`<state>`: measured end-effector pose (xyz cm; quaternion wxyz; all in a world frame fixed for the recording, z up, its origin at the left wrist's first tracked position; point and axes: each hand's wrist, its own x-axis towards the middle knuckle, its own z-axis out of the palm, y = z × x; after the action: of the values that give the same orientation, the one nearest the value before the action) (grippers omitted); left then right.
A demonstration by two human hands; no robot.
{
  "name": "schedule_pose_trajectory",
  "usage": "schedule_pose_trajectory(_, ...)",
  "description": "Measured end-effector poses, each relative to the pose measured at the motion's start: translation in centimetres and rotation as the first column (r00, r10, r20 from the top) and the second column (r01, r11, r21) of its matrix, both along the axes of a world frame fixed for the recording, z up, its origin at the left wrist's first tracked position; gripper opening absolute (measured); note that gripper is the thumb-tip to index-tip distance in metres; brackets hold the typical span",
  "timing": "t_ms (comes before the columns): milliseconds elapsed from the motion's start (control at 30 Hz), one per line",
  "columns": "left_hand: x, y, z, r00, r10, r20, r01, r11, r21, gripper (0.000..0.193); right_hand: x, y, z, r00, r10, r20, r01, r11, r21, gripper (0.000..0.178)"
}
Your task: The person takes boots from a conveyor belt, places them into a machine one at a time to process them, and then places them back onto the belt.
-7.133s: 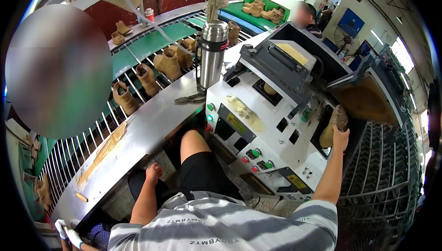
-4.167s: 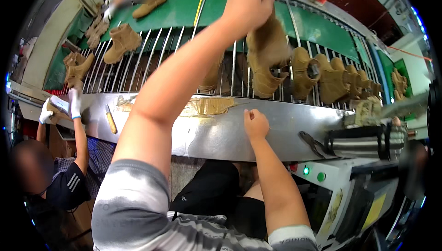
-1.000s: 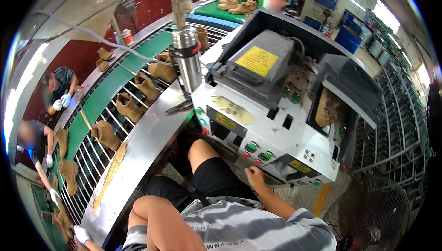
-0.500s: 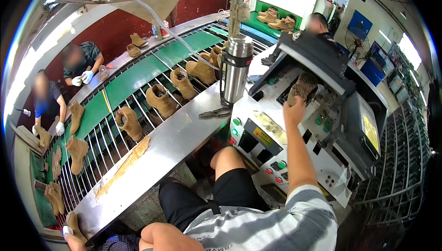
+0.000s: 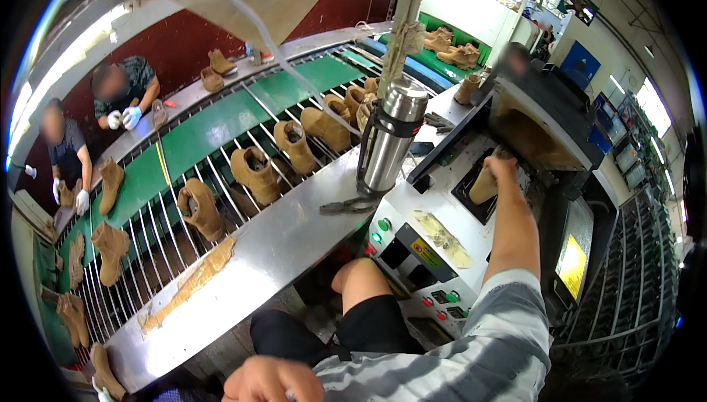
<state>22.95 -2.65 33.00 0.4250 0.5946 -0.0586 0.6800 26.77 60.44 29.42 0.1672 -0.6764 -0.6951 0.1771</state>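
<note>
My right hand (image 5: 503,169) reaches into the open bay of a white machine (image 5: 412,214). Its fingers are closed on a tan boot (image 5: 482,187), whose shaft points toward me and whose toe end is partly hidden. A dark lid with a brown inner face (image 5: 549,131) stands raised just beyond that hand. At the lower edge, in front of my body, my left hand (image 5: 274,381) is curled with its knuckles up. It is blurred, and whatever lies inside its fingers is hidden.
Tan boots (image 5: 254,173) line a rod conveyor (image 5: 158,243) beyond a metal ledge (image 5: 294,234). A steel flask (image 5: 390,140) stands beside the machine. Two gloved workers (image 5: 121,100) are at far left, another person (image 5: 515,63) behind the lid. A hanging tube (image 5: 272,44) crosses above.
My right hand has shifted with the boot, which now lies with its shaft toward me. The lid's brown inside shows now. My left hand's knuckles have come into view. The whole view has shifted somewhat.
</note>
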Motion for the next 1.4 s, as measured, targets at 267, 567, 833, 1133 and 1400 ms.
schedule_pose_trajectory(267, -3.2, -0.3, -14.7, 0.938, 0.347, 0.002, -0.125, 0.342, -0.932, 0.045, 7.7, -5.8, 7.0, 0.850, 0.130, -0.511, -0.003, 0.970, 0.243, 0.089)
schedule_pose_trajectory(567, 3.5, 9.8, -17.1, 0.885, 0.333, 0.324, 0.094, 0.556, -0.826, 0.072, 8.2, -31.6, -0.6, 0.022, -0.024, -0.999, -0.597, 0.801, -0.033, 0.061)
schedule_pose_trajectory(833, -0.6, -2.2, -22.6, 0.346, 0.666, 0.661, -0.024, 0.710, -0.704, 0.065, 1.2, -49.6, -11.8, 0.206, 0.361, -0.909, -0.956, 0.274, -0.108, 0.059)
schedule_pose_trajectory(1133, -12.2, -20.8, -28.3, -0.148, 0.971, 0.189, -0.186, 0.161, -0.969, 0.051, 1.6, -53.3, -20.5, 0.322, 0.470, -0.822, -0.931, -0.001, -0.366, 0.029)
schedule_pose_trajectory(1400, -35.6, -20.8, -26.2, -0.336, 0.795, -0.505, -0.275, -0.595, -0.755, 0.047, -6.8, -55.0, -23.7, 0.196, 0.704, -0.682, -0.970, 0.038, -0.239, 0.015)
